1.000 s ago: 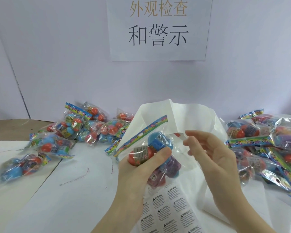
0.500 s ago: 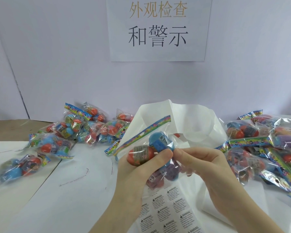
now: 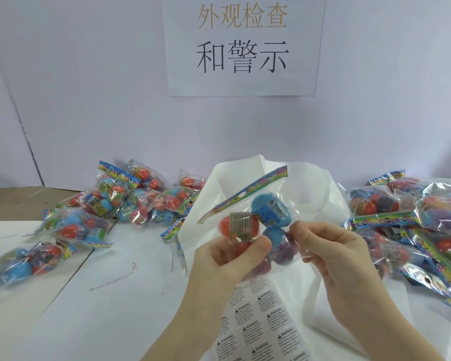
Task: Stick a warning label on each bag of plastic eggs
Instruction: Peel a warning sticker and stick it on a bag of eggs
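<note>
— What can be read on the wall?
— A white paper sign [image 3: 242,45] carries two lines of Chinese: "外观检查" in tan above, "和警示" in black below.
— And lower down?
— The label sheet [image 3: 258,324] lying under the hands repeats the word "WARNING" beside a small triangle mark on each sticker; the fine print under it is too small to read.
— The bags?
— The egg wrappers and coloured header strips bear printing, but none of it is legible.
</note>
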A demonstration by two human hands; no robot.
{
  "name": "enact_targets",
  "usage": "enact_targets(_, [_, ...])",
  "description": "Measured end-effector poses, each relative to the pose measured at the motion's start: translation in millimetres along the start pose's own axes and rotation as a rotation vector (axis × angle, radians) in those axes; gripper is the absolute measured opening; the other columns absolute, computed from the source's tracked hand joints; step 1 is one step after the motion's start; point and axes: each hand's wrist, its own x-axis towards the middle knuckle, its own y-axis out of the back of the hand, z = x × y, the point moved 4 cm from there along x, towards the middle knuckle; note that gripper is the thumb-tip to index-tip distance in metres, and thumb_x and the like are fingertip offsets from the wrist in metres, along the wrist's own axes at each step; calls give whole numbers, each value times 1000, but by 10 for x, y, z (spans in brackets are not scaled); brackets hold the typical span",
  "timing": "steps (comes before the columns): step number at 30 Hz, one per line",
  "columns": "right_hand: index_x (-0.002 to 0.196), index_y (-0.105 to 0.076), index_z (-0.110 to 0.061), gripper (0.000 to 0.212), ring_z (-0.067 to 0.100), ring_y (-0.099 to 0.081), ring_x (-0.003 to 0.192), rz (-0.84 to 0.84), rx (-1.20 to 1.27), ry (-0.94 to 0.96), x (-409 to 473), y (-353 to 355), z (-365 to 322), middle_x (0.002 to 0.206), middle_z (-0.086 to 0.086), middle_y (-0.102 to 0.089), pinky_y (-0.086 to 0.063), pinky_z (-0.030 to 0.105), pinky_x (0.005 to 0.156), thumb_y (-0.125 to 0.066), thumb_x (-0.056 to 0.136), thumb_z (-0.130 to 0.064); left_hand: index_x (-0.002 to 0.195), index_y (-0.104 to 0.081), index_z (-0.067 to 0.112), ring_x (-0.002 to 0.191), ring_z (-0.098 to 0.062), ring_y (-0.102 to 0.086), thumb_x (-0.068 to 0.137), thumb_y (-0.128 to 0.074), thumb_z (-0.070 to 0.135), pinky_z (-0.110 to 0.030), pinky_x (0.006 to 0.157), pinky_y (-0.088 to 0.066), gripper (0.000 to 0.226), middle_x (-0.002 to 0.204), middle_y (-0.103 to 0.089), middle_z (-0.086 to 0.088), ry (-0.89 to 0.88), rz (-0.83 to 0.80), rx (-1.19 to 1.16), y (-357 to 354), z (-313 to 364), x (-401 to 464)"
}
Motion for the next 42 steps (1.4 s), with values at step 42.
enact_targets(42, [54, -72, -12, 19, 7, -60, 48, -50, 159, -10, 14, -7, -17, 57, 2, -67, -48, 14, 50, -61, 65, -22, 68, -75, 20, 52, -8, -63, 59, -62, 46, -13, 53, -48, 30, 66, -71, 2, -173, 344, 164, 99, 79, -55])
